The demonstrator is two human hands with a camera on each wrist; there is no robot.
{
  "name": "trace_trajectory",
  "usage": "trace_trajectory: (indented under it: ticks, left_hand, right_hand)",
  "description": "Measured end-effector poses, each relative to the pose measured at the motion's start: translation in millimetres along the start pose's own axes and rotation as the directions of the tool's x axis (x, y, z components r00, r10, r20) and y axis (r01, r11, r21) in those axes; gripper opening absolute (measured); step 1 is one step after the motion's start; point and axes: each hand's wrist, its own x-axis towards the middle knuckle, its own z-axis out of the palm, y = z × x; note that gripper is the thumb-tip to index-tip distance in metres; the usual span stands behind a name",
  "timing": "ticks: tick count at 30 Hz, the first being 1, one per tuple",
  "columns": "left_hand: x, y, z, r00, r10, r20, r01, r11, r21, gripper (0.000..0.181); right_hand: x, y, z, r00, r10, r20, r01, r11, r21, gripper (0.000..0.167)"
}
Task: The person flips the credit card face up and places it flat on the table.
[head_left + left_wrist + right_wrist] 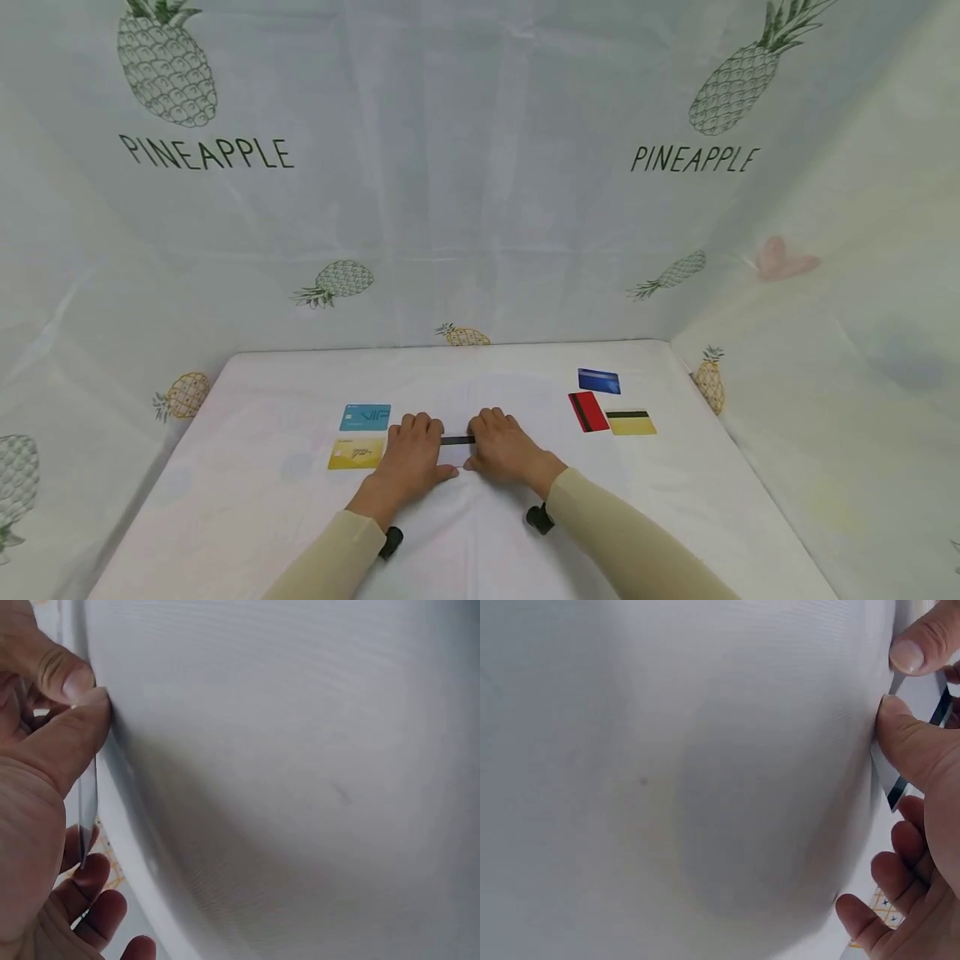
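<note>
A white card with a black stripe (454, 454) lies low over the middle of the table, between the two hands. My left hand (411, 454) grips its left end, and my right hand (506, 450) grips the right end. Both thumbs are on the near edge, with fingers at the far side. From the left wrist, the card (88, 791) appears nearly edge-on beside the thumb. In the right wrist view the card's pale face (886, 774) and dark stripe show past the thumb. The hands cover both ends of the card.
Left of the hands lie a blue VIP card (365, 417) and a gold card (356, 454). To the right are a dark blue card (598, 381), a red card (588, 412) and a yellow card (632, 422). A pineapple-print curtain (465, 208) rises behind the white table (247, 500).
</note>
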Motion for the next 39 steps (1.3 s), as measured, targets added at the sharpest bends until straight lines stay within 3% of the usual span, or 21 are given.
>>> trace_trajectory:
  ticks: [5,12,20,30,39]
  left_hand:
    - [-0.9,-1.0,-4.5,1.0,0.0,0.002,0.0,1.0,-0.012,0.07]
    - [-2.3,-1.6,-7.6,0.999,0.012,-0.047,-0.011,1.0,0.017,0.067]
    - [-3.2,3.0,-10.9,0.995,0.051,-0.091,-0.05,0.999,0.014,0.066]
    - [-3.1,5.3,-13.1,0.975,0.139,-0.174,-0.148,0.988,-0.042,0.062]
    - [-2.4,5.4,-12.7,0.963,0.206,-0.173,-0.224,0.97,-0.093,0.062]
  right_hand:
    - [-5.0,-0.2,1.6,0.998,-0.055,-0.039,0.053,0.997,-0.056,0.05]
    - [-9.3,0.2,2.2,0.984,-0.12,-0.132,0.105,0.988,-0.116,0.054]
    - [-8.1,-0.9,4.1,0.979,-0.143,-0.147,0.12,0.981,-0.155,0.051]
    - [-8.1,1.2,8.5,0.953,-0.199,-0.228,0.179,0.978,-0.107,0.054]
    - [-10.1,-0.5,8.9,0.94,-0.23,-0.253,0.229,0.973,-0.035,0.053]
